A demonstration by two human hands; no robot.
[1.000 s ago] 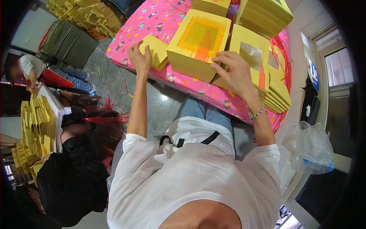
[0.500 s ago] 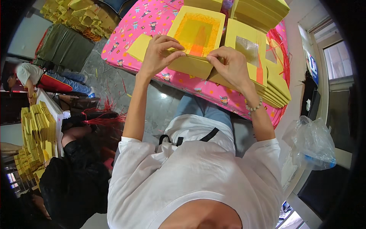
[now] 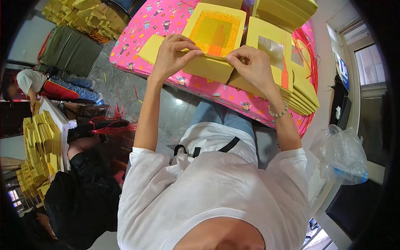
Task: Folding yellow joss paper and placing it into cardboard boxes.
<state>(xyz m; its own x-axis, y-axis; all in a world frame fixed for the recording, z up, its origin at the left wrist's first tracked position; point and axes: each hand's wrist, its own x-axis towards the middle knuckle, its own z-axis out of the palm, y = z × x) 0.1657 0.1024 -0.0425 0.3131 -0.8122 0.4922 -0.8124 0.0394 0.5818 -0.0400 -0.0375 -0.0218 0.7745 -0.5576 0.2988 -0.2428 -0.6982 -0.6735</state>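
A yellow paper box lies in front of me on a pink patterned covering. Its upper face carries a clear window framed in orange, with an orange strip running down it. My left hand pinches the near edge of the box at its left, thumb against the bent fingers. At the right end of that same edge my right hand, a beaded bracelet on the wrist, pinches between thumb and forefinger. Right of the box, a flat yellow paper piece with a film window tops a stack, partly under my right hand.
More yellow stacks stand at the far right, beside red strings. A flat yellow piece lies by my left hand. A clear plastic bag hangs at right. Two people are at left, near a table of folded yellow paper.
Both hands keep their pinch on the box's near edge and have shifted very slightly away from me. The box sits almost as before.
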